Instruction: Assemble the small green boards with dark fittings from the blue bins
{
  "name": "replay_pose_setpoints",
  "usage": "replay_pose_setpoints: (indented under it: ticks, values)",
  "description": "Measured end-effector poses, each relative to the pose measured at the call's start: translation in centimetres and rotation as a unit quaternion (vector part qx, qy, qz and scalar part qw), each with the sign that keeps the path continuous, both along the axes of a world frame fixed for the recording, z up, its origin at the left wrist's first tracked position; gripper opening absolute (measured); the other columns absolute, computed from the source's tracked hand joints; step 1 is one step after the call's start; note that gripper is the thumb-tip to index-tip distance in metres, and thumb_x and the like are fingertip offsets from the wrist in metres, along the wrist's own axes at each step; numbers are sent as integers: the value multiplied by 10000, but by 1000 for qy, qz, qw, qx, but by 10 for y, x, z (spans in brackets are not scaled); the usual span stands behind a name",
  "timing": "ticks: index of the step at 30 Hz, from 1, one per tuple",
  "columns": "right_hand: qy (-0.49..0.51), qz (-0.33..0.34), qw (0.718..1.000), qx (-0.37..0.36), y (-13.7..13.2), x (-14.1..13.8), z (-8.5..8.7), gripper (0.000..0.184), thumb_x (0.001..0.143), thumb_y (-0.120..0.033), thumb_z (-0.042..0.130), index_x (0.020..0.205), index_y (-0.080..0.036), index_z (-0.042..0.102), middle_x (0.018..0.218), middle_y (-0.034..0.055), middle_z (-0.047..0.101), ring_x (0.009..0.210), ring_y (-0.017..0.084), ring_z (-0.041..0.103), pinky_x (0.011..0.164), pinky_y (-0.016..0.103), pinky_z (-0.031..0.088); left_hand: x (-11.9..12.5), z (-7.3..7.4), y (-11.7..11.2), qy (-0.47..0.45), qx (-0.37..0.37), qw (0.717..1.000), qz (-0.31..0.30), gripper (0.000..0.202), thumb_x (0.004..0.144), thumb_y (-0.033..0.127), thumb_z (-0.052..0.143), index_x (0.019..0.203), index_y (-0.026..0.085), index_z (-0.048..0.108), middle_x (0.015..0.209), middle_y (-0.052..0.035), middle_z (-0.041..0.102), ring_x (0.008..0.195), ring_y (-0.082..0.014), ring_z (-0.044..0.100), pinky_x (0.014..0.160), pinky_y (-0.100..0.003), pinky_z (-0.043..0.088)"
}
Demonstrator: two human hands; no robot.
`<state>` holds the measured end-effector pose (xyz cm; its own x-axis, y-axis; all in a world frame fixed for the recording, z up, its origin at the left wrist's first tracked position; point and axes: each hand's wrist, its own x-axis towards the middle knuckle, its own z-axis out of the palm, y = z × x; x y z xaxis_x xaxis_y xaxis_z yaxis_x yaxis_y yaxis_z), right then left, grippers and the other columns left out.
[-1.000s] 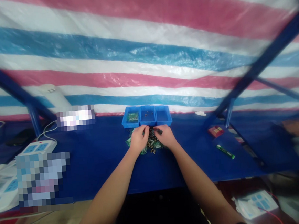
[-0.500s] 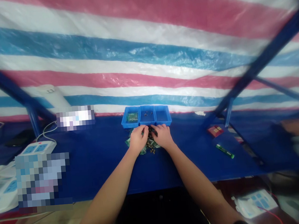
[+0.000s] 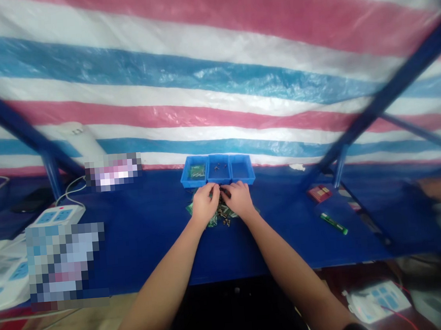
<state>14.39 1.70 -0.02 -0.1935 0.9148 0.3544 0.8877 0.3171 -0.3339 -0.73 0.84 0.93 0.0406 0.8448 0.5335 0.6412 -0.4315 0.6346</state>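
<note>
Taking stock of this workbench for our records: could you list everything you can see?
striped tarpaulin: 1, pink, white and blue, behind the bench
bench top: 1, dark blue, across the view
three-compartment tray: 1, blue, at the bench's back edge
green circuit boards: several, green, heaped under the hands, one in the tray's left compartment
small dark components: many, dark, among the boards and in the tray's middle compartment
power strips: 3, white and blue, two at left, one below the bench at right
red box: 1, red, bench right
green stick: 1, green, bench right
pixelated patches: 2, multicoloured, bench left
blue frame uprights: 2, blue, at the bench's back
co-worker's hand: 1, blurred, far right
left hand: 1, on the heap
right hand: 1, on the heap
</note>
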Motion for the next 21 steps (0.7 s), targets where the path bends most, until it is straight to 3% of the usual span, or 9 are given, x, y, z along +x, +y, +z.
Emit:
replay_pose_setpoints:
  ticks: [6,21]
  values:
    - [1,-10,1000,-6,2,0,-1,265,946,-305,465,930,-215,713,882,76,700,909,247,509,783,359,289,1,2,-1,-2,0,1000,0,256,944,336,446,904,203,661,825,-39,712,761,-176,648,750,-293,487]
    - [-5,1,1000,-30,0,4,-2,217,894,-313,553,1037,-253,705,989,79,678,962,265,490,782,372,300,1,2,-1,10,9,1000,-17,259,945,330,438,873,206,654,789,-29,695,746,-174,637,741,-293,477]
